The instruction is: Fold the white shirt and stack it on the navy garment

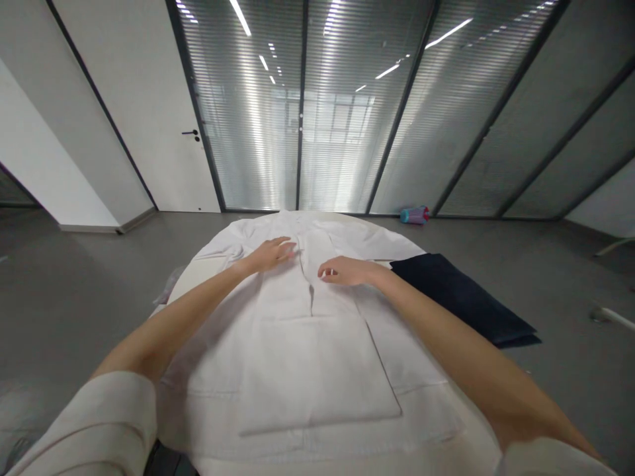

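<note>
Coat [282, 370] is lying flat; we are resting our left hand [270, 254] open on it, and our right hand [344, 271] loosely curled, grasping nothing, near dark cloth [461, 297].

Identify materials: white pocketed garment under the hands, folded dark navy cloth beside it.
The white pocketed garment looks like matte woven cotton or a cotton blend: soft creases, stitched pocket edges, no sheen. The folded dark navy cloth also seems a matte fabric, judging by its soft folded edges; its weave is too dark to tell.

No legible text, labels or numbers.
</note>
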The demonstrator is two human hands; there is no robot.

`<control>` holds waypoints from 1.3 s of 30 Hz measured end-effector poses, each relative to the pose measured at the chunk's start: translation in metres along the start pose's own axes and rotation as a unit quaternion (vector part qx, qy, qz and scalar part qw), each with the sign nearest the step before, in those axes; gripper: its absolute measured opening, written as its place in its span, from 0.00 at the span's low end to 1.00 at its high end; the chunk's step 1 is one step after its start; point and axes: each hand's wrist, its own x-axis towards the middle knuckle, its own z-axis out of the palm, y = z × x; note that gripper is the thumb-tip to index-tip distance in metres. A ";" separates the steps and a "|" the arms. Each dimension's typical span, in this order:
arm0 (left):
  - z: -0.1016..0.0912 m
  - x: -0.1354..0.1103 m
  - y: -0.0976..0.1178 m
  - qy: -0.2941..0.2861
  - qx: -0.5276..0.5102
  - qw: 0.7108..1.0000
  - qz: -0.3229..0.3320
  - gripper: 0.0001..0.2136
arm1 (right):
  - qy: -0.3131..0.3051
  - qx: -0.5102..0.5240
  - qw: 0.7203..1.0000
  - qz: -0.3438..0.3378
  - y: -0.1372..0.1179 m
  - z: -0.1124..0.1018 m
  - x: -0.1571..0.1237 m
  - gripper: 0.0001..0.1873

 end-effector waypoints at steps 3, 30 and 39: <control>0.022 0.020 -0.018 -0.026 0.045 0.999 0.000 0.22 | 0.015 -0.026 0.999 0.023 0.018 0.012 0.044 0.12; 0.015 0.086 -0.060 -0.036 0.100 0.983 -0.151 0.21 | 0.118 -0.112 0.959 0.231 0.094 0.004 0.148 0.30; -0.029 0.075 -0.018 0.134 0.139 0.967 -0.164 0.12 | 0.249 -0.169 0.929 0.214 0.069 -0.039 0.116 0.18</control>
